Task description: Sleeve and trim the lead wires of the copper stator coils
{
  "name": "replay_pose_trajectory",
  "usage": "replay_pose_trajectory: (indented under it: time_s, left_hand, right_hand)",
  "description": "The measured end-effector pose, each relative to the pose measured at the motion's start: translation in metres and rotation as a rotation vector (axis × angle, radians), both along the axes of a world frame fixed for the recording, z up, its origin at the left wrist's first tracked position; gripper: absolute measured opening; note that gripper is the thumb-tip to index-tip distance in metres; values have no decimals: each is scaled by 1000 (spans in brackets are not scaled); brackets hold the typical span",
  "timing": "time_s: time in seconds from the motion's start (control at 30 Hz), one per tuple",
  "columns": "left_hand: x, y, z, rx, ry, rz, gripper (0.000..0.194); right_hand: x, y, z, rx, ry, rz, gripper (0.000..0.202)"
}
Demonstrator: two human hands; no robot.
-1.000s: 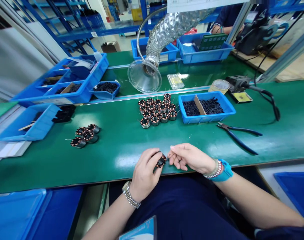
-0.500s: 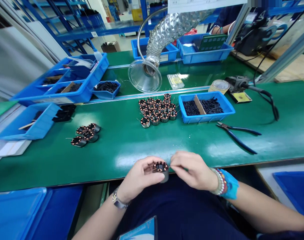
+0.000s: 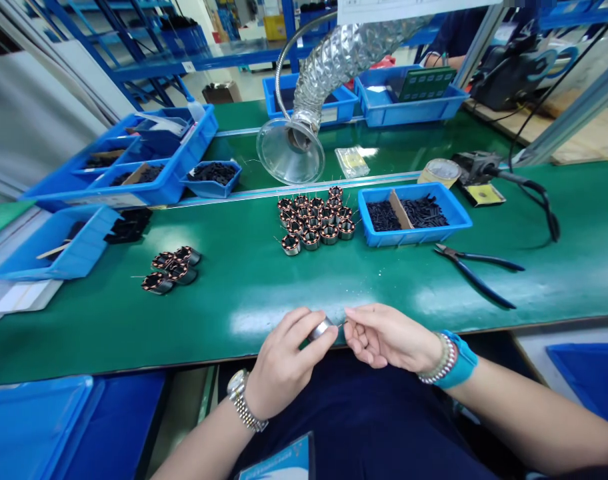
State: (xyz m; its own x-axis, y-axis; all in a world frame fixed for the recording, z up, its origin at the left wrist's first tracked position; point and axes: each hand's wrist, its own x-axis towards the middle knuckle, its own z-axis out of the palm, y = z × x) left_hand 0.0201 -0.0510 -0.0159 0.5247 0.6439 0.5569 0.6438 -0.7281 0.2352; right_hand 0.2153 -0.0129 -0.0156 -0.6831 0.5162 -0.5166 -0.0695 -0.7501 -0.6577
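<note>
My left hand (image 3: 283, 363) is closed around a motor stator (image 3: 321, 329), tipped on its side just over the table's front edge. Its smooth steel outside faces up, while the fingers cover much of the rest. A thin wire end (image 3: 341, 325) sticks out of the stator toward the right. The fingertips of my right hand (image 3: 384, 337) pinch that wire, with the other fingers curled below. Farther back stands a cluster of copper-wound stators (image 3: 311, 223) with wire ends pointing up. A smaller group of stators (image 3: 171, 269) sits to the left.
A divided blue bin (image 3: 419, 235) holds short black pieces. Diagonal cutters (image 3: 477, 272) lie open on the right. A clear fume hood (image 3: 290, 157) hangs from a foil duct behind the stators. Blue bins (image 3: 149, 193) line the left; a co-worker's arm (image 3: 437, 59) shows at the back.
My left hand has turned over, tipping the stator from upright, open end up, onto its side. My right hand has rolled palm-up, staying at the stator's right side.
</note>
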Motion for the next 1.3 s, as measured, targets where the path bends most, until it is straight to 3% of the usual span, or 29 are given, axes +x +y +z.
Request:
replay_pose_trajectory:
  time_s: [0.17, 0.27, 0.3, 0.37, 0.47, 0.53, 0.57, 0.63, 0.77, 0.83, 0.93, 1.03, 1.1, 1.3]
  left_hand:
    - [1, -1, 0, 105, 112, -76, 27]
    - [2, 0, 0, 57, 56, -86, 28]
    - [2, 1, 0, -12, -4, -66, 28]
    - [2, 1, 2, -285, -177, -12, 30]
    - [2, 1, 5, -916, -497, -49, 34]
    - [1, 1, 5, -1219, -659, -122, 37]
    - [1, 1, 5, -1271, -703, -133, 37]
    - [1, 0, 3, -1160, -682, -64, 37]
    - [2, -1, -1, -514, -372, 82, 33]
    - [3, -1, -3, -292, -242, 67, 31]
    - [4, 0, -7, -168, -142, 40, 33]
    - [5, 0, -10, -156, -132, 40, 34]
    - [7, 1, -11, -203, -170, 64, 32]
    - [15, 9, -20, -583, -352, 248, 37]
  right_hand:
    - [-3, -1, 1, -72, -19, 26, 25]
    - [-5, -5, 0, 53, -93, 7, 22]
    - [-4, -7, 0, 189, -142, -5, 21]
    - [-2, -8, 2, 652, -258, -30, 18]
    - [5, -5, 2, 1514, -306, 40, 19]
    - [8, -2, 1, 1823, -260, 114, 23]
    - [9, -1, 0, 1846, -255, 112, 23]
    - [8, -1, -3, 1622, -299, 33, 19]
    - [1, -5, -6, 592, -202, -39, 31]
    - [-1, -6, -5, 238, -97, -44, 33]
    - [-2, -5, 0, 83, -48, -54, 28]
    - [-2, -2, 3, 119, -75, -41, 26]
    - [-2, -2, 1, 259, -140, -48, 23]
    - [-8, -2, -24, 1434, -576, -137, 19]
